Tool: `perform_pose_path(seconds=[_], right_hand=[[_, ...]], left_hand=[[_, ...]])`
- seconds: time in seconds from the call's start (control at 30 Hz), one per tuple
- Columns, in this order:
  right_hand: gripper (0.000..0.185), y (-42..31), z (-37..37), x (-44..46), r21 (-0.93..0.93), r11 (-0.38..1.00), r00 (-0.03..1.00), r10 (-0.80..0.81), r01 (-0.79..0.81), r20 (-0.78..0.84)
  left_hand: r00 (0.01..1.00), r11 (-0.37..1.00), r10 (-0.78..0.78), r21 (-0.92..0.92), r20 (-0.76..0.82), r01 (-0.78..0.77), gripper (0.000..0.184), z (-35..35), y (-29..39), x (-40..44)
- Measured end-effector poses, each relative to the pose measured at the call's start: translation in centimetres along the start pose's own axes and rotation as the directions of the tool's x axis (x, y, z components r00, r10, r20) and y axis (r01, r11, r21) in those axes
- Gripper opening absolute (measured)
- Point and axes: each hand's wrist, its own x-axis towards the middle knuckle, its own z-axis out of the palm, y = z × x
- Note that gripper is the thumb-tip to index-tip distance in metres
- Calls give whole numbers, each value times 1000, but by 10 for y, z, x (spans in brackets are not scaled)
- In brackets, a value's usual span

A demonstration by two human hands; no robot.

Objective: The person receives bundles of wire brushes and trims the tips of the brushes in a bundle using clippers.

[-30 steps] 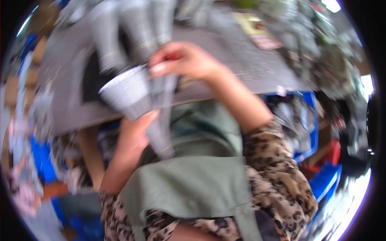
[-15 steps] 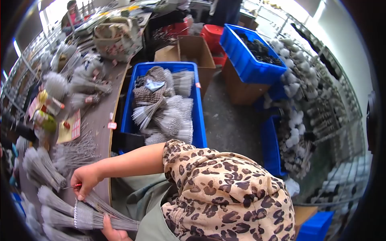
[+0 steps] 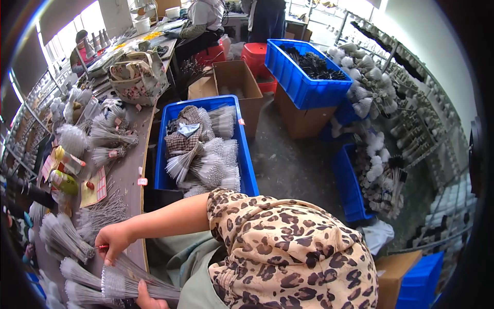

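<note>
My left hand point(image 3: 149, 297), at the bottom edge and partly cut off, is closed around a bundle of thin wire brushes point(image 3: 116, 282) with pale bristle ends. Just above it, my right hand point(image 3: 114, 242) pinches a slim red object point(image 3: 103, 247), too small to make out fully. Its fingers are beside the bundle's bristle end, near some loose brushes point(image 3: 136, 268). Another brush bundle point(image 3: 64, 234) lies on the table to the left of my right hand. Loose wire stems point(image 3: 105, 208) are spread just beyond that hand.
A brown table point(image 3: 135, 206) carries a green can point(image 3: 64, 182), a paper card point(image 3: 95, 190) and a floral bag point(image 3: 136, 80). Beside it stands a blue crate point(image 3: 249, 170) of brush bundles and cloth. Cardboard boxes and more blue crates stand beyond. Other people are at the back.
The camera view has tilted up, showing more of the room's far end. Both hands keep nearly the same hold, the right still pinching the red object by the bundle.
</note>
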Motion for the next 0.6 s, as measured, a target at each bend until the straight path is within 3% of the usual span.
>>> perform_pose_path(seconds=[0.2, 0.3, 0.33, 0.4, 0.47, 0.5, 0.6], right_hand=[[17, 5, -1, 7, -10, 999, 999, 36, -37, -35], [17, 21, -2, 26, 53, 998, 998, -46, 44, 42], [17, 26, -3, 31, 37, 999, 998, -41, 40, 43], [17, 30, -4, 41, 9, 999, 999, -32, 32, 44], [16, 34, -3, 48, 37, 998, 997, -50, 48, 55], [16, 31, -1, 49, 46, 998, 997, -53, 50, 61], [18, 26, 4, 49, 114, 992, 995, -65, 56, 75]], left_hand=[[999, 1000, -10, -27, 31, 11, 31, 9, 7, 1], [996, 997, -71, -4, -45, 71, 32, -7, 4, 18], [999, 959, 35, 280, -2, -33, 33, -29, -2, 29], [969, 627, 186, 739, 162, -245, 38, -63, -5, 48], [999, 943, 21, 330, 32, -31, 33, -41, 4, 45], [997, 994, -82, 76, -2, 82, 31, -28, 11, 39], [905, 835, -325, 367, -274, 410, 50, -57, 16, 37]])
